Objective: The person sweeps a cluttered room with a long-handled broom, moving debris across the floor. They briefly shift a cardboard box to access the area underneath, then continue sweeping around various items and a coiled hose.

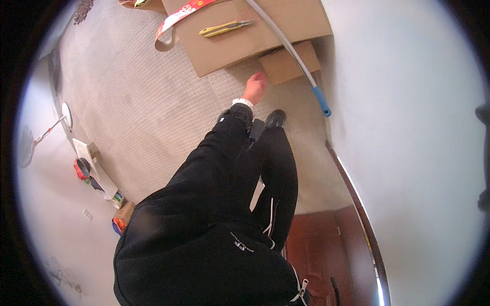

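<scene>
My left hand (255,88), in a black sleeve with a white ruffled cuff, reaches forward low over the floor. Its fingers are curled beside the left edge of a small cardboard box (287,69); whether they touch it or hold anything cannot be made out. Partly over that box stands a large cardboard carton (226,49). A yellow utility knife (226,28) rests on the carton's top, its blade end to the right. Across carton and box slants a metal pole (279,32) with a blue end grip (321,101). My right hand is out of view.
A red printed paper item (180,19) curls over the carton's left edge. A pale quilted mat (153,84) covers the floor. To the right is a white wall (402,134); lower right, a reddish-brown surface (317,244). Far left stand a flat mop (66,114) and a brown box (124,212).
</scene>
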A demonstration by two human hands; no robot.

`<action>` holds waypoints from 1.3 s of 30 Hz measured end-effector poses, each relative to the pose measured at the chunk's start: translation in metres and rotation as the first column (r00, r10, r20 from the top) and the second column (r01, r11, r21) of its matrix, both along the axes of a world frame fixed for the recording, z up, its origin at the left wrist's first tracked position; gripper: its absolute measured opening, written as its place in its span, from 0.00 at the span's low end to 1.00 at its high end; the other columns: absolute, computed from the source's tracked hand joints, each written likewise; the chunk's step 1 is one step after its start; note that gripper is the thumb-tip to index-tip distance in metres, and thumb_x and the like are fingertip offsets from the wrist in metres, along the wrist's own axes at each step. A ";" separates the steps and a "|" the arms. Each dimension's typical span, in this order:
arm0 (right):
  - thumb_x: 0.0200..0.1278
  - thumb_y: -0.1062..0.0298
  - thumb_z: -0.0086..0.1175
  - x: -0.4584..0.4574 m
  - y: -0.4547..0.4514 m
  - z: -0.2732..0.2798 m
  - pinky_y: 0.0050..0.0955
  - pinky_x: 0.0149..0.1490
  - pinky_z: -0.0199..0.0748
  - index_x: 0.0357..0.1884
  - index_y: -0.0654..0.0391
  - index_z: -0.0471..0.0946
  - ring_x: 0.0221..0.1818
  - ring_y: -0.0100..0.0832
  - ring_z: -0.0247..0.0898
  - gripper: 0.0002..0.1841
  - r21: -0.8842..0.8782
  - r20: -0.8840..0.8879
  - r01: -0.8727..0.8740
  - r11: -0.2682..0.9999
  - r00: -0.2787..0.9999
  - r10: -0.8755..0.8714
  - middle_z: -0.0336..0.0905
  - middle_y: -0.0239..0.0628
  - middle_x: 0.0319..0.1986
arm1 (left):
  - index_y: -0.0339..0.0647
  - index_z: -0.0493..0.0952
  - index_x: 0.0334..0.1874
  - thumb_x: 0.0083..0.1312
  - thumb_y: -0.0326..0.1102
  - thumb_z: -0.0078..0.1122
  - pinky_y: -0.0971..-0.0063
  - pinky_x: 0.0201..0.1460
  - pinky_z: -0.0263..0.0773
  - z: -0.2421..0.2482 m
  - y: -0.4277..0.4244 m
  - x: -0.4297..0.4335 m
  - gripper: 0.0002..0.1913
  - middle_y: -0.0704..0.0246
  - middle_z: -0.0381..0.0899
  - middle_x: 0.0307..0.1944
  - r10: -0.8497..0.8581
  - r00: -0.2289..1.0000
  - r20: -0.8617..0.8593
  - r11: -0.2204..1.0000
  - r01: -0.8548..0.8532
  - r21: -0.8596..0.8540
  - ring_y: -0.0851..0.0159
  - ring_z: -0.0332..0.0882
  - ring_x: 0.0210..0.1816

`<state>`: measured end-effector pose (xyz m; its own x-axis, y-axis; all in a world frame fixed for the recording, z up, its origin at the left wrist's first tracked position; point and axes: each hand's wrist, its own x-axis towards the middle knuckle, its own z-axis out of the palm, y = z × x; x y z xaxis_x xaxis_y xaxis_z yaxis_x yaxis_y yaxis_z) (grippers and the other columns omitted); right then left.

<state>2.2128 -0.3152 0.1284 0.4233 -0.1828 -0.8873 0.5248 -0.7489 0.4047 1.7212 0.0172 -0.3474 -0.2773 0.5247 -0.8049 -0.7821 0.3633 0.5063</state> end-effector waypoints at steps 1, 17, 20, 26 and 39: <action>0.61 0.56 0.44 0.003 0.003 -0.001 0.25 0.20 0.65 0.57 0.45 0.61 0.15 0.26 0.61 0.21 -0.007 0.004 0.003 1.000 1.000 -0.003 0.69 0.31 0.18 | 0.33 0.57 0.59 0.52 0.19 0.41 0.79 0.47 0.64 -0.010 0.005 0.003 0.27 0.62 0.63 0.56 -0.023 0.998 -0.056 1.000 0.023 -0.008 0.64 0.65 0.53; 0.60 0.57 0.45 0.022 0.016 -0.011 0.26 0.19 0.64 0.55 0.47 0.64 0.14 0.26 0.61 0.20 0.008 0.029 -0.018 1.000 0.999 0.017 0.68 0.32 0.17 | 0.34 0.71 0.40 0.54 0.33 0.55 0.83 0.23 0.58 -0.031 0.028 0.005 0.14 0.75 0.69 0.23 -0.114 0.973 -0.201 0.988 0.089 -0.130 0.77 0.62 0.21; 0.60 0.58 0.45 0.022 0.016 -0.011 0.26 0.19 0.63 0.54 0.47 0.64 0.14 0.26 0.61 0.20 0.008 0.033 -0.027 1.000 0.999 0.027 0.67 0.32 0.17 | 0.34 0.72 0.39 0.55 0.35 0.56 0.84 0.22 0.57 -0.034 0.030 0.010 0.13 0.76 0.69 0.22 -0.044 0.962 -0.271 0.989 0.004 -0.147 0.78 0.61 0.21; 0.60 0.58 0.45 0.018 0.018 -0.014 0.27 0.19 0.63 0.53 0.48 0.65 0.14 0.26 0.61 0.19 0.005 0.038 -0.047 0.999 0.998 0.047 0.67 0.32 0.16 | 0.34 0.73 0.36 0.55 0.36 0.58 0.82 0.26 0.64 -0.046 0.015 0.026 0.12 0.72 0.73 0.24 -0.143 0.892 -0.429 0.970 0.040 -0.240 0.75 0.68 0.24; 0.59 0.59 0.46 -0.003 0.033 -0.036 0.28 0.18 0.62 0.52 0.50 0.67 0.13 0.27 0.60 0.18 0.034 -0.006 -0.137 0.990 0.990 0.138 0.66 0.33 0.15 | 0.34 0.69 0.36 0.56 0.31 0.57 0.80 0.26 0.69 -0.054 -0.068 0.018 0.10 0.68 0.72 0.26 0.054 0.956 -0.288 0.964 -0.125 -0.233 0.71 0.71 0.26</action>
